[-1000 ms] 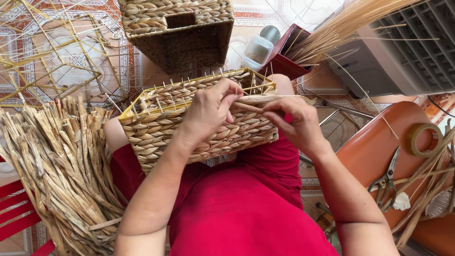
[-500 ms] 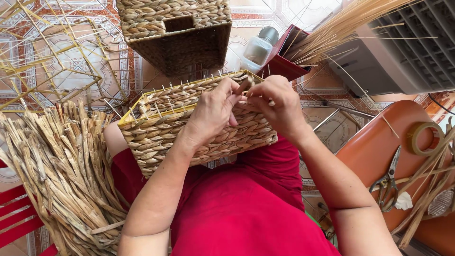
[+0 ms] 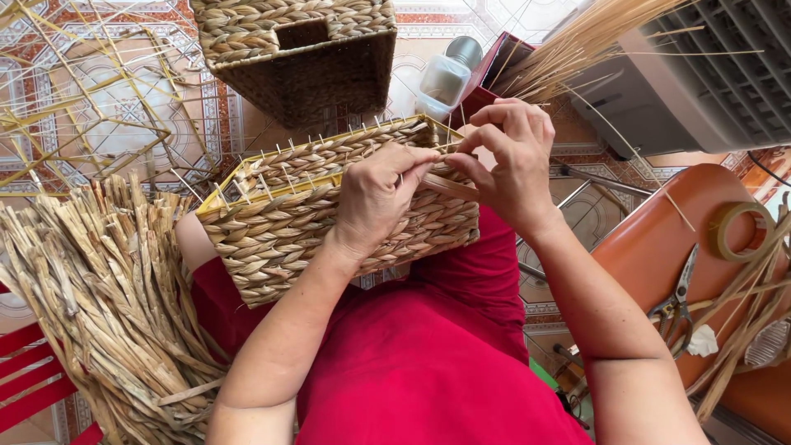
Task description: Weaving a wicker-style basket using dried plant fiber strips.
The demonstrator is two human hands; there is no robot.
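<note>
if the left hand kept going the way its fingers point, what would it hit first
Probably the right hand: the left hand points right along the woven basket rim, fingertips almost meeting the right's over a straw strand. Depth is unclear.

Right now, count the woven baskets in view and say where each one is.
2. One basket lies on the person's lap, with the left hand and right hand at its rim. The other basket stands on the floor beyond it. Others may be hidden.
</note>
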